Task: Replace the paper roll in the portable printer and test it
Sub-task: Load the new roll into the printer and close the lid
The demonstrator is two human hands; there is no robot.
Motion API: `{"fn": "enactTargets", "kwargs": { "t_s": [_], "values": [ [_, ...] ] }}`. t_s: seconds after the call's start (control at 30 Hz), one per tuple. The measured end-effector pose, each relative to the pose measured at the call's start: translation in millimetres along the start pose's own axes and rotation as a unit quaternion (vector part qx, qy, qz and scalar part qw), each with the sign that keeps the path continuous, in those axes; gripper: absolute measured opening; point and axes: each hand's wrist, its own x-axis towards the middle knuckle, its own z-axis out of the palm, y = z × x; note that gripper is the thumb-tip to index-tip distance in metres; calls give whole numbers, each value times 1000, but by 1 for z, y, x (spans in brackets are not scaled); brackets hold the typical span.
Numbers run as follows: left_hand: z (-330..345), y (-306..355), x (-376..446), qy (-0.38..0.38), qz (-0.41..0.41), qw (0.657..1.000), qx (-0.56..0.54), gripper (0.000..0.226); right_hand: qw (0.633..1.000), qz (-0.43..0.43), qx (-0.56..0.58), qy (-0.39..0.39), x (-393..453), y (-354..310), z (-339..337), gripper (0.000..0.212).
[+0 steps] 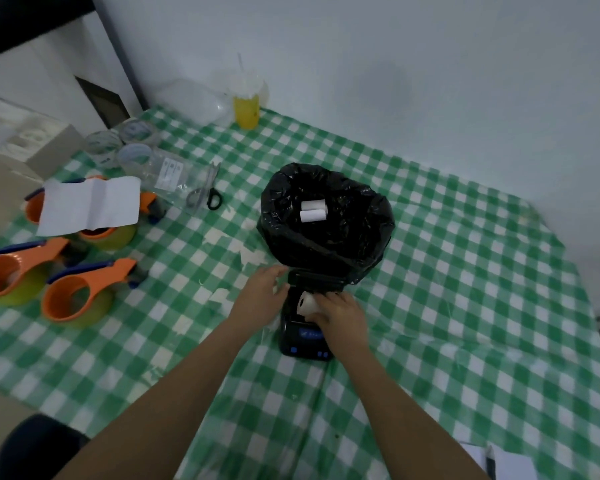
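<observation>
With right hand [340, 315] pinching paper roll [306, 304] half-seated in open printer [305, 334] on bench [465, 271], left hand [262, 289] loose beside: risks crooked seating, lid jam.

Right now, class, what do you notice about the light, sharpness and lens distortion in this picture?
Head view: dim, bluish light; the table edges bow from the wide lens; soft blur over the cup and jars; printer and both hands slightly smeared; no glare.

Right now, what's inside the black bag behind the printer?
Two small white paper rolls lie side by side in the black bag. Its folds hide whatever else sits lower down.
</observation>
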Motion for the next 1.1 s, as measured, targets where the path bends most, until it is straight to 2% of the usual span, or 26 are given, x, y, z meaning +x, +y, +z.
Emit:
{"fn": "enactTargets", "kwargs": {
  "t_s": [0.23,0.37,0.5,0.73,1.1],
  "values": [
    [13,3,13,-10,9,1000,21,47,1000,9,-2,-22,8,1,8,40],
    [17,3,19,-32,34,998,34,43,999,-5,10,-31,3,7,11,38],
    [19,2,22,-32,37,998,41,37,999,-39,20,0,-1,17,12,33],
    [18,2,24,-42,40,997,47,36,997,-23,11,68,-9,8,13,1],
    [14,0,7,-76,76,986,126,41,994,-41,-17,96,-25,7,17,7]
  ]
}}
